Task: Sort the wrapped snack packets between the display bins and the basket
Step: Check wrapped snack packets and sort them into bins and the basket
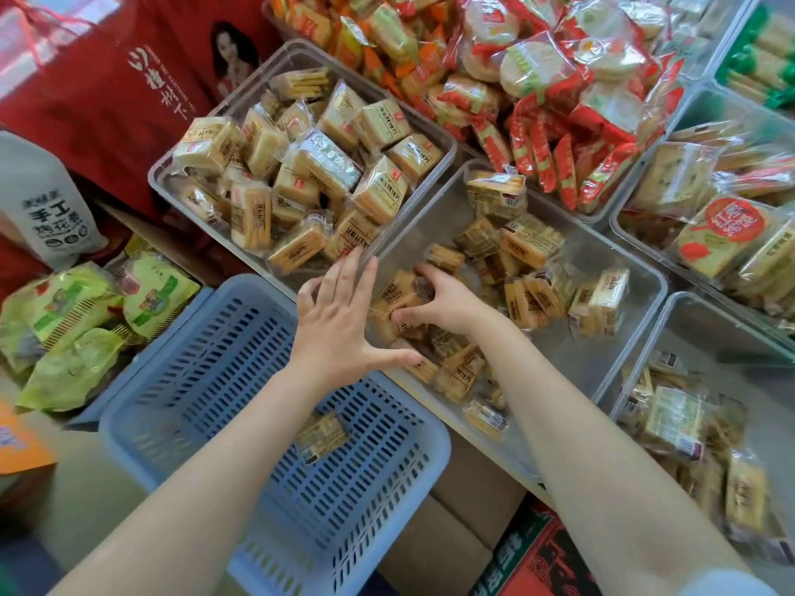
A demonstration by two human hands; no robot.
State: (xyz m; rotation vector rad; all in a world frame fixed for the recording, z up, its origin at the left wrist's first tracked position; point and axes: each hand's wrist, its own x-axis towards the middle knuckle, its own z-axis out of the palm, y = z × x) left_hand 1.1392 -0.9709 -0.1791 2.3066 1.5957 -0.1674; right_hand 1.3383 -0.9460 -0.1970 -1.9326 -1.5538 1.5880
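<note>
Right hand (447,301) is curled into the middle clear display bin (619,337), its grip clamped on a brown wrapped biscuit packet (398,294) among loose ones there; left hand (340,320) is held flat with fingers spread apart, nothing gripped, over the bin's near-left edge just beside the right hand. One wrapped packet (322,436) is seen lying in the blue slotted basket (223,367) below the left forearm. A fuller bin of pale packets (309,165) is placed behind the middle bin, red-and-green rice cracker packs (529,79) farther back, green bags (77,329) left of the basket.
</note>
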